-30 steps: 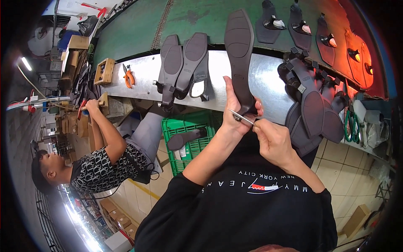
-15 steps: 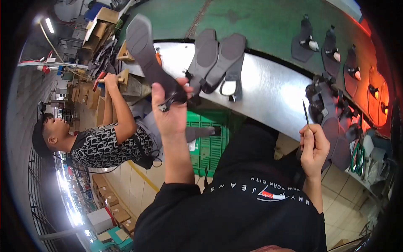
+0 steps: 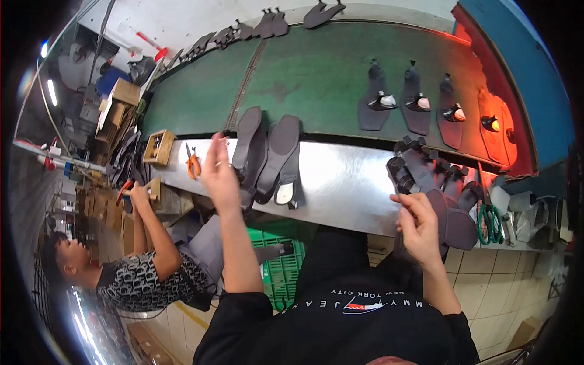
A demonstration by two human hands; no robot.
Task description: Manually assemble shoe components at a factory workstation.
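Head view: holding the left hand (image 3: pixel 221 180) open just beside upturned sandals (image 3: pixel 248 139) lying across the metal surface (image 3: pixel 347 179); curling the right hand (image 3: pixel 421 232) near piled sandals (image 3: pixel 460 229), not showing whether gripping anything; probably best handling lightly, sparing the soles (image 3: pixel 284 137).

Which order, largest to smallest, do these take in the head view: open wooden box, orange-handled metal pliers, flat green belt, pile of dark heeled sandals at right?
By visible area:
1. Flat green belt
2. Pile of dark heeled sandals
3. Open wooden box
4. Orange-handled metal pliers
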